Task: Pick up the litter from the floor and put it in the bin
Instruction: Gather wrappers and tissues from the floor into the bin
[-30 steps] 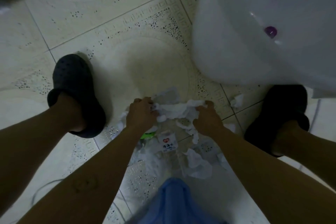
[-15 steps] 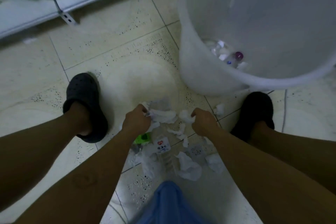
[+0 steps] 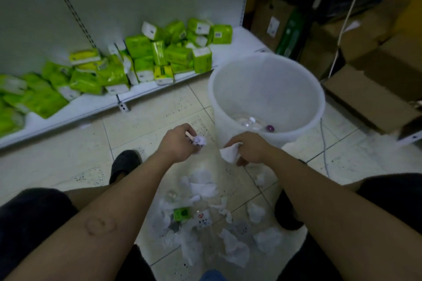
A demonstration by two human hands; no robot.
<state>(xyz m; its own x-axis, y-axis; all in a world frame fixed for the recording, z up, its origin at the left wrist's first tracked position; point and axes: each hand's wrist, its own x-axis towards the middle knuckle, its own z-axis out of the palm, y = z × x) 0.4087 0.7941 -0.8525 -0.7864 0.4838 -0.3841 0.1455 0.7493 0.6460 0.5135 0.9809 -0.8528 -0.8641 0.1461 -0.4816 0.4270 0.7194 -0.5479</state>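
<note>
A white plastic bin (image 3: 319,107) stands on the tiled floor ahead, with bottles and a purple cap at its bottom. My left hand (image 3: 177,143) grips a crumpled white tissue (image 3: 199,140), raised just left of the bin. My right hand (image 3: 250,149) grips a white tissue (image 3: 229,153) in front of the bin's near wall. Below both hands, a heap of litter (image 3: 203,189) lies on the floor between my feet: several white tissues, a green wrapper (image 3: 181,213) and a clear bottle with a white label (image 3: 203,220).
A low white shelf (image 3: 96,104) on the left carries several green tissue packs. Cardboard boxes (image 3: 367,96) stand right of the bin. A thin cable (image 3: 324,150) runs down the floor by the bin. My dark slippers (image 3: 125,163) flank the litter.
Both hands closed on tissues in the heap and lifted them off the floor up toward the bin. The view tilted up, bringing in the shelf and boxes.
</note>
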